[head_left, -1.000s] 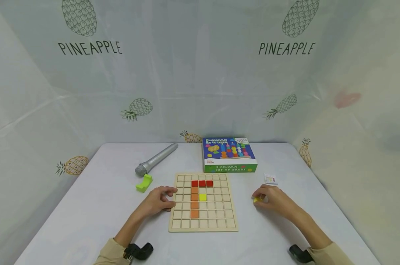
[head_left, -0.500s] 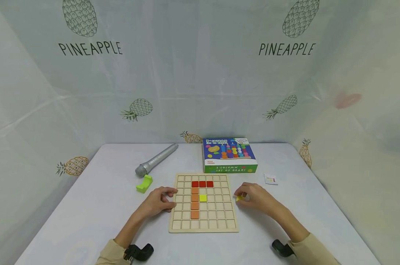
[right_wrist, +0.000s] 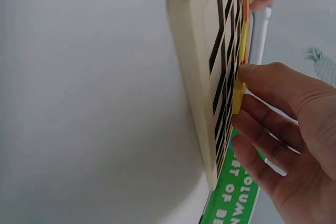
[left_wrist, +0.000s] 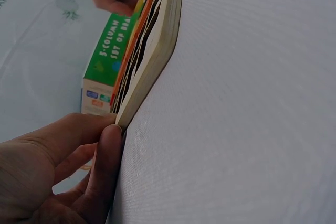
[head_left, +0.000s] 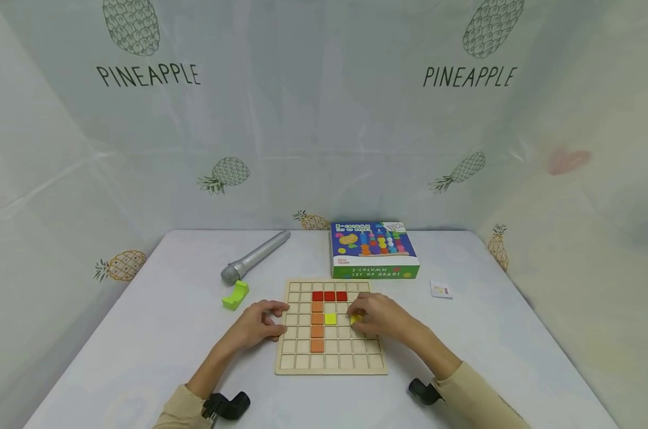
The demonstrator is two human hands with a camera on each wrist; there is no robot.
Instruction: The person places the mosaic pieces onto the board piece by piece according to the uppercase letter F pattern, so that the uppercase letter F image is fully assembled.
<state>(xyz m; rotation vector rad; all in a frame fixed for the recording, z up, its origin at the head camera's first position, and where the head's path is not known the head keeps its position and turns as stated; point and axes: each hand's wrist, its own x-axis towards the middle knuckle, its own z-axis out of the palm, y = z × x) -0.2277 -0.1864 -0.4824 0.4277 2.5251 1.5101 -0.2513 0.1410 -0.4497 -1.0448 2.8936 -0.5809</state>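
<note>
A pale wooden grid board lies flat on the table. It bears a row of red square tiles, a column of orange square tiles and one yellow square tile. My left hand rests at the board's left edge, thumb and index fingertips touching the rim. My right hand is over the board's right half, pinching another yellow square tile between thumb and fingers. In the right wrist view that tile is close to the grid; whether it touches is unclear.
Behind the board stands a blue and green bead-set box. A silver microphone and a lime-green curved block lie to the left. On the right is a small white printed card. A pineapple-print curtain hangs behind.
My right hand has moved left from the table beside the board to over its right half, carrying the yellow square tile. My left hand has stayed at the board's edge.
</note>
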